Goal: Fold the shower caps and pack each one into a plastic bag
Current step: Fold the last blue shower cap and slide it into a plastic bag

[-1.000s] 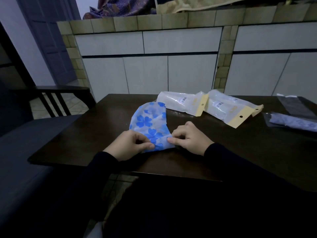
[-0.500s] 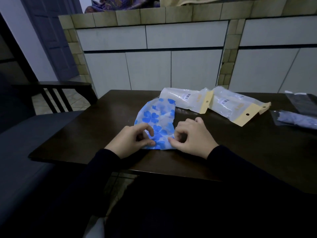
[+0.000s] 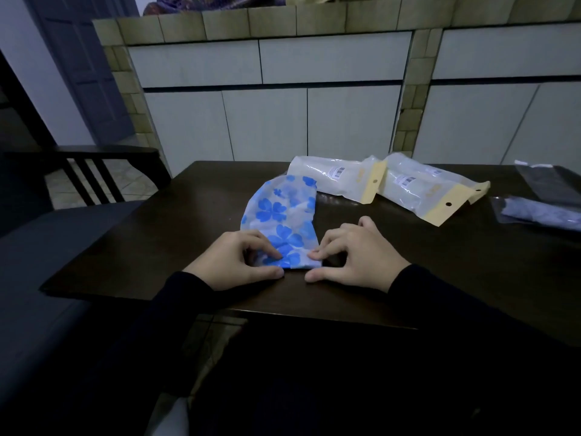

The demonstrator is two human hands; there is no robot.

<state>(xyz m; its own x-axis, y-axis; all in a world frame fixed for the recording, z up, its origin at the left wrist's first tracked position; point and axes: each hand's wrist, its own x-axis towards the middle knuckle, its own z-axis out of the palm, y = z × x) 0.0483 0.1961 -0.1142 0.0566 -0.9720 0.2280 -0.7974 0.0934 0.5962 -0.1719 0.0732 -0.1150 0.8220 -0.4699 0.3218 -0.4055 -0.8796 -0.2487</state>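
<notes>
Both hands, left hand [image 3: 234, 259] and right hand [image 3: 355, 256], pinch the shower cap [image 3: 283, 221] near edge against the tabletop [image 3: 408, 278]; press flat, roll evenly.

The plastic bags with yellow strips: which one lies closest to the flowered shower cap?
The left bag: its closed end almost meets the far end of the shower cap. The other bag lies further right, partly under it.

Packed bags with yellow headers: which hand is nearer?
Right. The right hand lies just in front of the packed bags, apart from them; the left hand sits farther off, beyond the blue-flowered shower cap.
</notes>
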